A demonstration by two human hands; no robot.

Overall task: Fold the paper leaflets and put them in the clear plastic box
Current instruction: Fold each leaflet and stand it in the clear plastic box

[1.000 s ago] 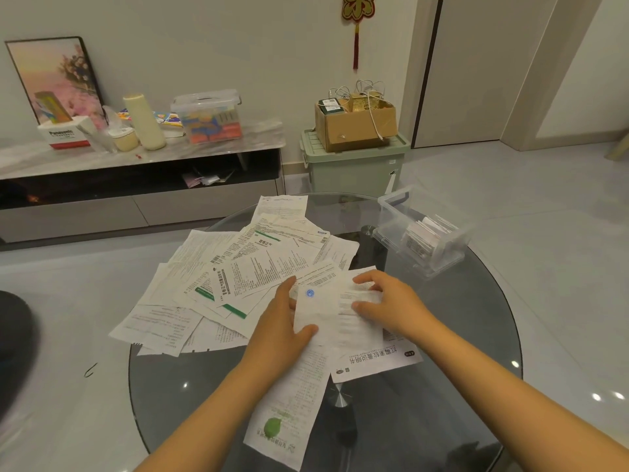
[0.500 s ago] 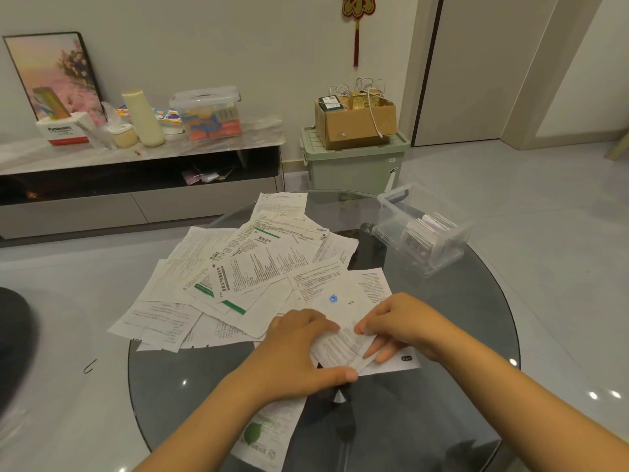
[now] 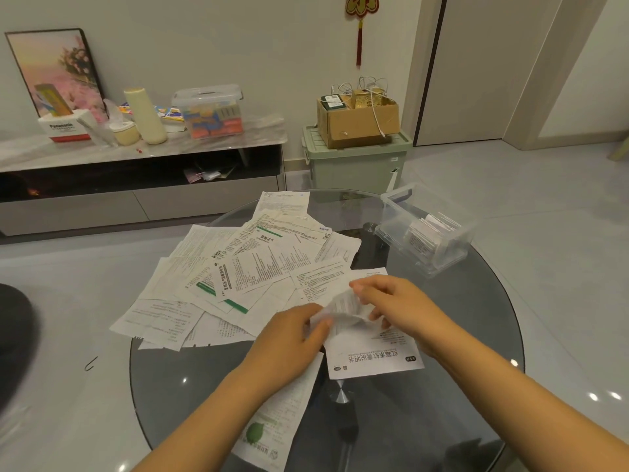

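Behind the table (image 3: 476, 301), a "Panasonic" box (image 3: 64, 128) stands.

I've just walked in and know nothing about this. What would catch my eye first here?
Probably the spread of printed paper leaflets fanned across the round glass table. At its near edge the left hand and the right hand pinch one small leaflet between them, mid-fold. To the far right sits the clear plastic box, with folded leaflets already inside.
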